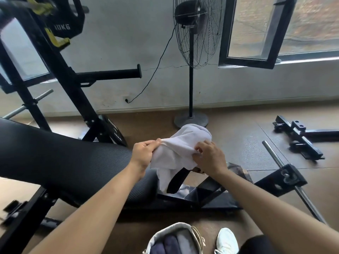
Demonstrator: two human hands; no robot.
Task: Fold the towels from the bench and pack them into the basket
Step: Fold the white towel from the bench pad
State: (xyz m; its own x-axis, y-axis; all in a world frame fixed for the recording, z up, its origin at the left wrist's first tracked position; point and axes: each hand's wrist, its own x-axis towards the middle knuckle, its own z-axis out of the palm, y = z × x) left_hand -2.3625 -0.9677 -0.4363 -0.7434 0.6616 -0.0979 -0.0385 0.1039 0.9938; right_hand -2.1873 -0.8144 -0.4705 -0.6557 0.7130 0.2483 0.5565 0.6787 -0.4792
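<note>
two hands point(143, 153) point(211, 156) on soft crumpled white towel point(176, 153)

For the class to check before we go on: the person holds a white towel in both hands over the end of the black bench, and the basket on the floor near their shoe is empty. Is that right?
Not quite. In the head view the basket is not empty: folded dark and grey towels already lie in it. The rest holds: left hand and right hand grip the white towel over the bench end.

Fan point(197, 32): upright on its stand by the wall, cord hanging loose.
Window point(256, 33): swung open.
Plate point(62, 21): marked 10KG, on the rack.
Shoe point(226, 241): white, beside the basket.
Bar point(291, 180): lying on the floor.
</note>
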